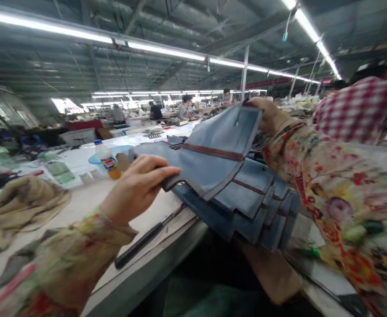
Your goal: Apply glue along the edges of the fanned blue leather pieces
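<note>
My left hand is closed on the near end of a blue-grey denim piece with a brown seam across it. My right hand grips the far upper corner of the same piece and holds it lifted and tilted. Under it lies a fanned stack of similar denim pieces at the table's edge. Both my sleeves are floral.
A long dark tool lies on the white table near its front edge. A plastic bottle stands behind my left hand. Tan cloth is heaped at left. A person in a red checked sleeve stands at right; other workers sit far back.
</note>
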A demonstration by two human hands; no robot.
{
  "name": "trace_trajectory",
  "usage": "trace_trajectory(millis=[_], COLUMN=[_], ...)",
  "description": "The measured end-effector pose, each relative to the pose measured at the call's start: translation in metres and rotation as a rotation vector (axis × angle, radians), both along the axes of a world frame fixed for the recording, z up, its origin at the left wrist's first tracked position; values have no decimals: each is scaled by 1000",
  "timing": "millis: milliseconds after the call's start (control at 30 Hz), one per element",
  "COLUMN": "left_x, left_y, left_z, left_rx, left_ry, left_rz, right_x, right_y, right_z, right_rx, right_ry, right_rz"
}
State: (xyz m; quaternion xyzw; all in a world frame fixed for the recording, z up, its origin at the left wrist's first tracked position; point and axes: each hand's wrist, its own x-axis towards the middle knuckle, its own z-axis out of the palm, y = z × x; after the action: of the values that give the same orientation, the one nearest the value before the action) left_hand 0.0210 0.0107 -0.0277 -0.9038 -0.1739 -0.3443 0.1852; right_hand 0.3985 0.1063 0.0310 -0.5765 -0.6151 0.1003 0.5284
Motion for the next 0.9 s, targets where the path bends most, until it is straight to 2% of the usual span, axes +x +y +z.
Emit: trace_trajectory(millis=[67, 133, 233, 333, 467, 667, 800, 900], left_x=[20, 36, 53, 63, 75, 88, 90, 91], left_y=[11, 22, 34, 36, 28, 23, 22, 17], left_z=[-29, -58, -88, -94, -93, -119, -127, -136], left_rx=[-63, -133, -212, -219, -189, -214, -217, -292], left_ry=[60, 116, 176, 171, 143, 233, 228, 289], left_rz=[-14, -24, -37, -18, -6, 7, 37, 63], right_x=[8, 12, 15, 25, 46, 65, 68, 68], right_y=[-2, 0, 10, 21, 29, 32, 41, 41], right_z=[-21, -52, -99, -124, -137, -170, -177, -188], right_rx=[-183, -385, -440, -375, -286, -298, -280, -302], right_ry=[28, 53, 14, -43, -104, -208, -295, -401], right_rz=[114, 207, 124, 29, -47, -130, -180, -201])
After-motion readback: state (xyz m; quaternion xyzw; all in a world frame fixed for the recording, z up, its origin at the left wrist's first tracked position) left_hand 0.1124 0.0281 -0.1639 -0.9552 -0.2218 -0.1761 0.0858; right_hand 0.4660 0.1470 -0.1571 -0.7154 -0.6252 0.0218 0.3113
